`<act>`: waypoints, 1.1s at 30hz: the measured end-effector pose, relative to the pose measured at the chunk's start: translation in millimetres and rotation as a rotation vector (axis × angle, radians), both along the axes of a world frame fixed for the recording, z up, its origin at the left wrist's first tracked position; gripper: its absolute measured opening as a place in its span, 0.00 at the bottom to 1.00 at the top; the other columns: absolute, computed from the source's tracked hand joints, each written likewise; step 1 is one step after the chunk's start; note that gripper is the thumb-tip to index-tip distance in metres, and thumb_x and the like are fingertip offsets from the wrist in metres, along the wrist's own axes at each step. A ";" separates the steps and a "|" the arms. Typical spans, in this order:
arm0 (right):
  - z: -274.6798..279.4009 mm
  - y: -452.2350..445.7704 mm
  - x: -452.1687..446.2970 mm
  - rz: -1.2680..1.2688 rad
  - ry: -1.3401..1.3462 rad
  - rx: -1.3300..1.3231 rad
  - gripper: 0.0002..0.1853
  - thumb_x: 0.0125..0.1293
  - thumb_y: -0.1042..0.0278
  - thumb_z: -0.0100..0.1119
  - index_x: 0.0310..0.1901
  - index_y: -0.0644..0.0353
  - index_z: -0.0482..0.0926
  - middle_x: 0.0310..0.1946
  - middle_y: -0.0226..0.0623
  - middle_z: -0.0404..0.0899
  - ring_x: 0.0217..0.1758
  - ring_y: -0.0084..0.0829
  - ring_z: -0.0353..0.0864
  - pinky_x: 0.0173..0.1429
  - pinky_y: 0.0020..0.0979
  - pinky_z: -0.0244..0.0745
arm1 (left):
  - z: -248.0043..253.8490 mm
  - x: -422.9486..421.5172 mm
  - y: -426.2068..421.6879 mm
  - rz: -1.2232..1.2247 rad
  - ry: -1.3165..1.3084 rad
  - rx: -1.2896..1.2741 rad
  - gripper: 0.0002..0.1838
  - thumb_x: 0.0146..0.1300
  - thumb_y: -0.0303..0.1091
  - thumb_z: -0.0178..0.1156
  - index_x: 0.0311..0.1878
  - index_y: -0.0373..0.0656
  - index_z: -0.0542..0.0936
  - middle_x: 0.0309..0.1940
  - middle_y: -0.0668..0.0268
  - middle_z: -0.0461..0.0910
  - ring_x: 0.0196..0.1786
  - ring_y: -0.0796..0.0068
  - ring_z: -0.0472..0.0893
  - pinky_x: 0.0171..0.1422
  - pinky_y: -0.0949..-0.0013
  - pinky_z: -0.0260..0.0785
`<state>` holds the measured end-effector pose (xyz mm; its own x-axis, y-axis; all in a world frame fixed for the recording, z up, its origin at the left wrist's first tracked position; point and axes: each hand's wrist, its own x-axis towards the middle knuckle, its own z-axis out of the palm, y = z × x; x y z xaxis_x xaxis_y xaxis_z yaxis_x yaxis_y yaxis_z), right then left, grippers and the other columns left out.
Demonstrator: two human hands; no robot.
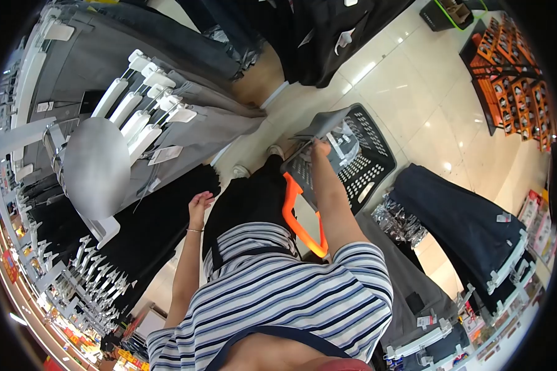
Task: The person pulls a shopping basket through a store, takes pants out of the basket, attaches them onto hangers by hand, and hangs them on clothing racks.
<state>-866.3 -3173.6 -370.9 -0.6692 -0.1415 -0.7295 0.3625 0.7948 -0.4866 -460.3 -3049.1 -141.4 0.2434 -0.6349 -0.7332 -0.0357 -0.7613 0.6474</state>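
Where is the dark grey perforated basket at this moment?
In the head view, the basket is right of centre, in front of the person, with the right hand at its near-left side and dark hanging trousers to its right.

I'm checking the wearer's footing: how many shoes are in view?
2: the left shoe, nearer the hanging black clothes, and the right shoe, nearer the gray basket. Others may be hidden behind the hanging garments.

We see our right hand (320, 147) at one o'clock, by the edge of the dark basket (377, 145). At nine o'clock our left hand (201, 200) is near black garments (161, 213); white hangers (125, 110) are at ten.
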 end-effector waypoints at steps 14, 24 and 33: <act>316.5 134.1 -69.1 -0.380 -0.336 -1.553 0.23 0.40 0.79 0.53 0.44 0.60 0.71 0.48 0.40 0.72 0.54 0.40 0.70 0.62 0.43 0.60 | 20.5 -80.5 -59.0 -0.340 0.242 0.068 0.18 0.66 0.43 0.46 0.48 0.37 0.72 0.43 0.58 0.78 0.43 0.70 0.79 0.45 0.72 0.71; 456.4 138.4 80.8 0.792 -0.907 -1.515 0.09 0.48 0.69 0.56 0.33 0.62 0.73 0.31 0.34 0.75 0.35 0.34 0.73 0.44 0.32 0.67 | 113.7 -254.5 -102.4 -0.565 0.842 0.373 0.23 0.59 0.46 0.52 0.45 0.33 0.72 0.35 0.61 0.77 0.37 0.71 0.77 0.41 0.69 0.70; 349.1 185.4 95.8 0.294 -0.958 -0.744 0.14 0.59 0.61 0.52 0.40 0.62 0.73 0.38 0.39 0.77 0.44 0.37 0.76 0.51 0.34 0.69 | 191.0 -255.1 -106.1 -0.668 0.981 -0.278 0.08 0.52 0.23 0.48 0.34 0.33 0.75 0.33 0.69 0.77 0.36 0.84 0.72 0.42 0.77 0.65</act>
